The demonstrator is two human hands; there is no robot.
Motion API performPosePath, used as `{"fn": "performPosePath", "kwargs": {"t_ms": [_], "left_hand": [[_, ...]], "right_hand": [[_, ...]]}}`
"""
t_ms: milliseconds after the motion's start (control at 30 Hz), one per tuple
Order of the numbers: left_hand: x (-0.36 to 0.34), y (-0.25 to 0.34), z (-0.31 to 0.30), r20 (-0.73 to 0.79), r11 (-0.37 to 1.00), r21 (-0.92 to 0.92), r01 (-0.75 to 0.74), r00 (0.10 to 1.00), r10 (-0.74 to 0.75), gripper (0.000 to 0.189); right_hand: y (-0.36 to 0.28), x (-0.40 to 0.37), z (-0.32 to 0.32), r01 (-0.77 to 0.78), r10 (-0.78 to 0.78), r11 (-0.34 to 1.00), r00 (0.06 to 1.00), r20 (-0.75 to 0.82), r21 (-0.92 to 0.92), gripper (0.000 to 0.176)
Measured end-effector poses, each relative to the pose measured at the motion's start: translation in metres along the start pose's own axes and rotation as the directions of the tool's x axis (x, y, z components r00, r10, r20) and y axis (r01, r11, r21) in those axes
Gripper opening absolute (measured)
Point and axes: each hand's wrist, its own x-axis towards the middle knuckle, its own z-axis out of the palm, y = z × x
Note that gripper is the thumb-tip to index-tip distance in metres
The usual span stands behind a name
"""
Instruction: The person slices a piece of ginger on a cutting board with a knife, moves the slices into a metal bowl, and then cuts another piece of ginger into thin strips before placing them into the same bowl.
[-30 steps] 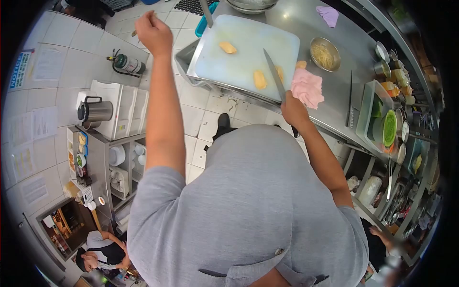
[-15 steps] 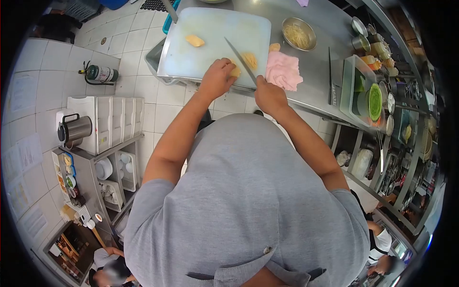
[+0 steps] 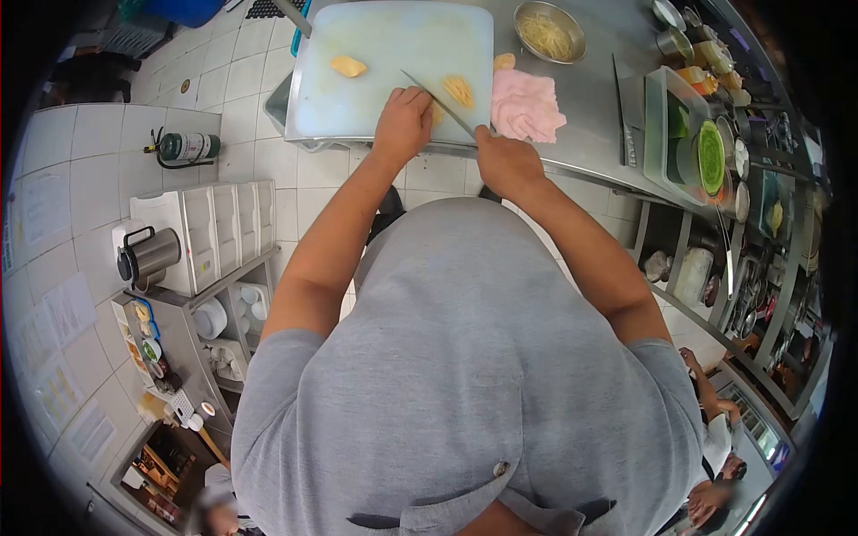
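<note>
A pale cutting board (image 3: 375, 54) lies on the steel counter (image 3: 590, 125). My right hand (image 3: 503, 163) grips a knife (image 3: 438, 98) whose blade slants across the board. My left hand (image 3: 404, 121) presses down on a yellow food piece (image 3: 436, 114) right beside the blade. Just past the blade lies a second yellow piece (image 3: 459, 89); a third (image 3: 348, 66) rests further left on the board.
A pink cloth (image 3: 527, 105) lies right of the board, a metal bowl of shreds (image 3: 550, 31) beyond it. A tray with a green-filled container (image 3: 706, 152) and jars stand at the right. Below left are a shelf with a steel pitcher (image 3: 147, 255); a person's hand (image 3: 693, 362) at lower right.
My left hand came down from the raised position onto the yellow piece on the board. The knife stayed in my right hand and now lies against that piece.
</note>
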Motion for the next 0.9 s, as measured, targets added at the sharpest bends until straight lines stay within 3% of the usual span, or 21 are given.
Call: {"fn": "performPosePath", "kwargs": {"t_ms": [200, 367, 567, 800, 900], "left_hand": [[-0.007, 0.000, 0.005, -0.074, 1.000, -0.023, -0.016, 0.997, 0.014, 0.014], [-0.009, 0.001, 0.004, -0.094, 0.999, -0.040, 0.004, 0.996, -0.008, 0.017], [-0.011, -0.002, 0.007, -0.092, 0.999, -0.036, -0.005, 0.996, 0.002, 0.017], [-0.010, 0.000, 0.003, -0.104, 0.999, -0.042, -0.020, 0.994, 0.015, 0.018], [-0.010, -0.003, 0.006, -0.092, 0.999, -0.038, -0.028, 0.995, 0.025, 0.018]], "right_hand": [[-0.006, -0.018, -0.006, 0.004, -0.001, 0.999, 0.998, 0.066, -0.046, 0.023], [-0.005, 0.012, 0.022, 0.013, -0.012, 0.999, 1.000, 0.006, -0.033, 0.020], [-0.013, -0.008, -0.019, 0.029, -0.025, 0.996, 0.998, 0.051, -0.084, 0.020], [-0.005, 0.021, 0.023, 0.022, -0.022, 0.999, 1.000, -0.009, -0.049, 0.021], [-0.013, 0.016, -0.010, 0.017, -0.015, 0.999, 0.999, 0.047, -0.052, 0.022]]}}
